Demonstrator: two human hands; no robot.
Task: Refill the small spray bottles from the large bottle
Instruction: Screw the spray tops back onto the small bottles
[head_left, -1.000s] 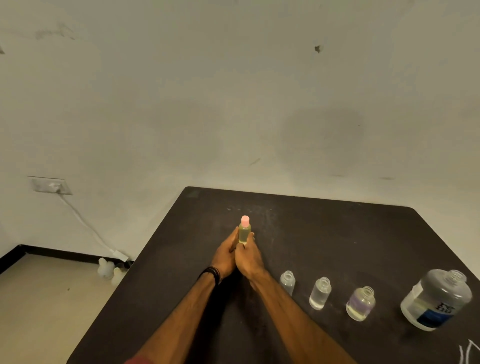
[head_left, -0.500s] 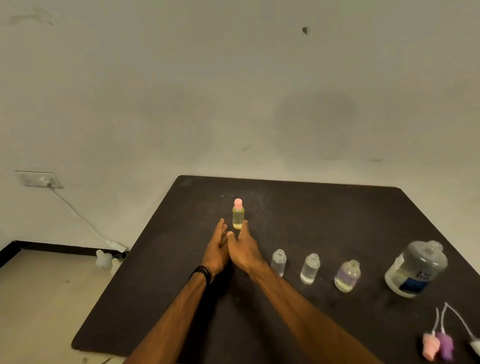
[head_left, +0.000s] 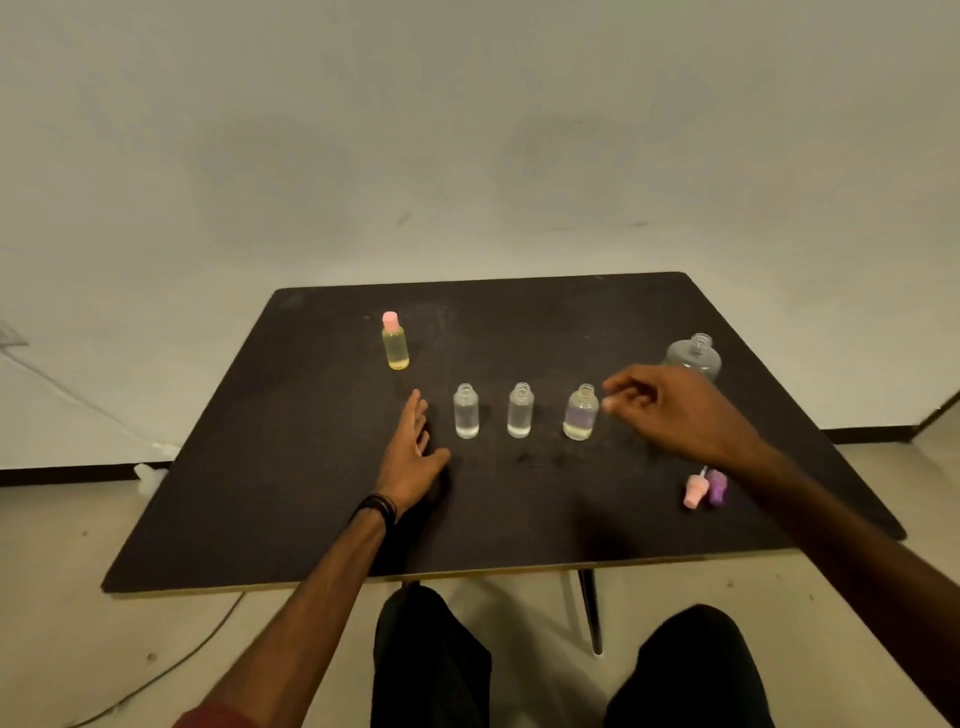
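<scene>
Neither grip holds anything: the right hand (head_left: 675, 410) hovers with fingers loosely curled just beside the open purple-tinted bottle (head_left: 581, 413), and the left hand (head_left: 413, 457) lies flat, fingers straight, on the dark surface (head_left: 260, 467) next to the row. Two more uncapped small bottles (head_left: 466, 411) (head_left: 520, 410) stand upright in that row, each with only a little liquid at the bottom. The capped yellow bottle (head_left: 395, 343) stands apart, further back on the left. The large bottle (head_left: 693, 356), uncapped, sits behind the right hand, partly hidden by it. Two spray caps, pink (head_left: 695, 491) and purple (head_left: 718, 487), lie near the right forearm. I'd worry that the reaching fingers could knock over the light, open bottle, and that pouring into such narrow necks invites spills.
</scene>
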